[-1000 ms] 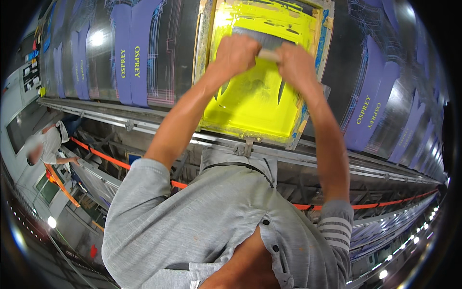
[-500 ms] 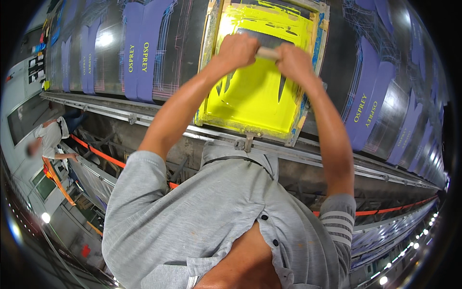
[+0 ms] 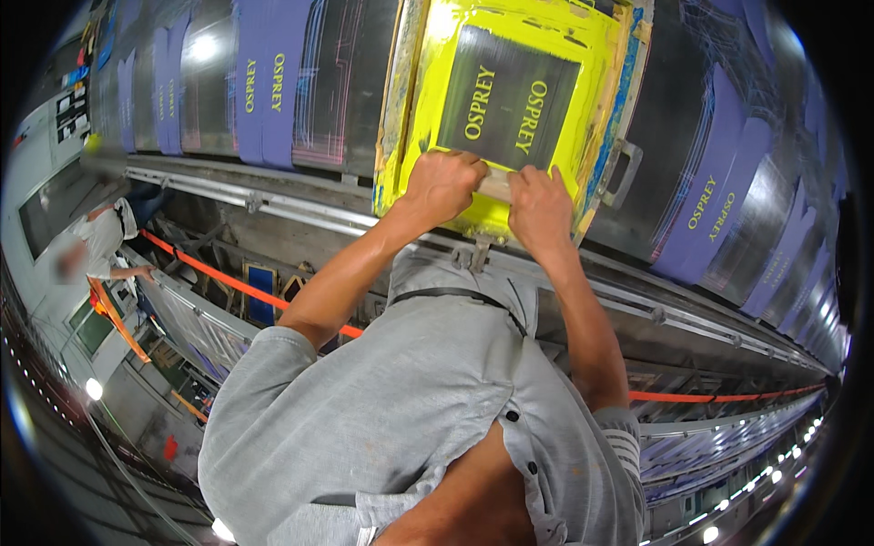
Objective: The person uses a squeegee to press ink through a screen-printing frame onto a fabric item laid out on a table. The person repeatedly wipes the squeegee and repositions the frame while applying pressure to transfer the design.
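My left hand [image 3: 446, 187] and my right hand [image 3: 541, 211] are both closed around the ends of a wooden squeegee handle [image 3: 495, 184]. The squeegee stands near the close end of a screen-printing frame [image 3: 612, 118]. Bright yellow ink [image 3: 435, 100] is smeared thickly around the mesh. In its middle a dark, scraped mesh window [image 3: 507, 68] shows two lines of yellow lettering. The squeegee's blade is hidden by my hands and the ink around it. A metal handle [image 3: 625, 173] sticks out from the frame's right side.
Purple fabric pieces [image 3: 264, 82] with yellow lettering lie along the dark printing table [image 3: 328, 82] on both sides. A metal rail [image 3: 319, 207] runs along its near edge. An orange strip [image 3: 218, 280] lies below. At far left a person [image 3: 96, 237] stands by another table.
Both hands have pulled the squeegee toward me, from the frame's far part to its near end. The yellow ink has been wiped off the middle, uncovering the dark lettered window.
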`<control>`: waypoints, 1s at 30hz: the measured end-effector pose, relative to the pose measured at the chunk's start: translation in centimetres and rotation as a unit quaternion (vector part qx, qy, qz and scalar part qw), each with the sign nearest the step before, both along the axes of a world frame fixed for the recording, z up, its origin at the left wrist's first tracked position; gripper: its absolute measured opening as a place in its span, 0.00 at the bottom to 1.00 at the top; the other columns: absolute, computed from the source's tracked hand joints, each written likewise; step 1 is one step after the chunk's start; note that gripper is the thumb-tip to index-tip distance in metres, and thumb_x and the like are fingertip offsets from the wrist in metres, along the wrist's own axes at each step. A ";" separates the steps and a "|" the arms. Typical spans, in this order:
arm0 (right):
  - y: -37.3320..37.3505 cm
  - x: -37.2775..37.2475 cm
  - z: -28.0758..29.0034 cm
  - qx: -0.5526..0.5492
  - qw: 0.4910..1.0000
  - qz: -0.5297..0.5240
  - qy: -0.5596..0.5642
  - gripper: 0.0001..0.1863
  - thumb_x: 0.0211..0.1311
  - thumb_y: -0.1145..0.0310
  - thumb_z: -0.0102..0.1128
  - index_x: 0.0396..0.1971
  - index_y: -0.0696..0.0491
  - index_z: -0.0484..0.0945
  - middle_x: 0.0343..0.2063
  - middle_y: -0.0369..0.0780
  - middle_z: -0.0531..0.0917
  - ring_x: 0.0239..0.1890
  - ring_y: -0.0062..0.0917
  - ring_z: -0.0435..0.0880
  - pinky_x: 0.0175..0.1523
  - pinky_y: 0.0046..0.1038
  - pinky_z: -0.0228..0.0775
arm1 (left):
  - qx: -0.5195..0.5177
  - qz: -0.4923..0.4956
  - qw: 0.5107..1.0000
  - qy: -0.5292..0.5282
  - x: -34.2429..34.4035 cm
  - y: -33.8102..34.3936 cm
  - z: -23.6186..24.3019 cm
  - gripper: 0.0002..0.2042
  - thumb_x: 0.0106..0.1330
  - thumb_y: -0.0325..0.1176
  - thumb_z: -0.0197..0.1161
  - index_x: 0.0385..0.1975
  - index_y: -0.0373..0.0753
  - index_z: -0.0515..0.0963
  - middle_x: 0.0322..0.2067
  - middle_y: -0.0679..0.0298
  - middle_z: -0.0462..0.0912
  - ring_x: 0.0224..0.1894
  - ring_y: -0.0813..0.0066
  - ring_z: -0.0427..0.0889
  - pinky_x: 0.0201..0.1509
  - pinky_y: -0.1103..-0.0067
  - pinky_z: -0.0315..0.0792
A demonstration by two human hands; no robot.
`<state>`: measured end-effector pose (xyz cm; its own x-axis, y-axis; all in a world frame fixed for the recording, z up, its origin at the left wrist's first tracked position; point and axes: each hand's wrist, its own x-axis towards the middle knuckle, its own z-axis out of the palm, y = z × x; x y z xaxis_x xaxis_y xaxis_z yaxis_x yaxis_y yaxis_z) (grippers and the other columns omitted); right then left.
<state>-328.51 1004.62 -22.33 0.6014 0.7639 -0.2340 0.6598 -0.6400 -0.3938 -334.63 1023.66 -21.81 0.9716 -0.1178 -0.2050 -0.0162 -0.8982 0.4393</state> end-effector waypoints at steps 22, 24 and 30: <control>8.2 5.0 -4.2 0.353 0.795 -0.493 -0.014 0.14 0.65 0.66 0.61 0.34 0.64 0.85 0.29 0.43 0.87 0.32 0.25 0.83 0.41 0.31 0.74 | 0.005 0.025 0.999 -0.034 -7.7 15.3 1.1 0.18 0.43 0.25 0.66 0.38 0.47 0.87 0.33 0.65 0.87 0.37 0.60 0.86 0.37 0.64 0.79; 14.9 2.5 -5.9 0.382 0.780 -0.494 0.023 0.13 0.65 0.67 0.60 0.37 0.63 0.85 0.29 0.44 0.87 0.33 0.26 0.83 0.42 0.31 0.75 | 0.025 0.018 0.999 -0.023 -9.4 22.3 0.6 0.19 0.43 0.24 0.66 0.38 0.46 0.87 0.36 0.63 0.88 0.38 0.60 0.87 0.39 0.66 0.79; 30.3 -3.4 -5.5 0.367 0.786 -0.496 0.039 0.14 0.64 0.64 0.60 0.34 0.62 0.83 0.29 0.51 0.86 0.33 0.40 0.86 0.42 0.37 0.74 | 0.014 0.058 0.996 -0.064 -16.1 36.5 2.2 0.19 0.45 0.19 0.62 0.39 0.42 0.86 0.39 0.63 0.88 0.40 0.59 0.86 0.42 0.67 0.80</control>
<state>-331.86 1034.93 -27.84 0.9921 -0.1248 -0.0154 -0.0652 -0.4055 -0.9118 -350.75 1060.12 -19.60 0.9968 0.0008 -0.0796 0.0339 -0.9088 0.4158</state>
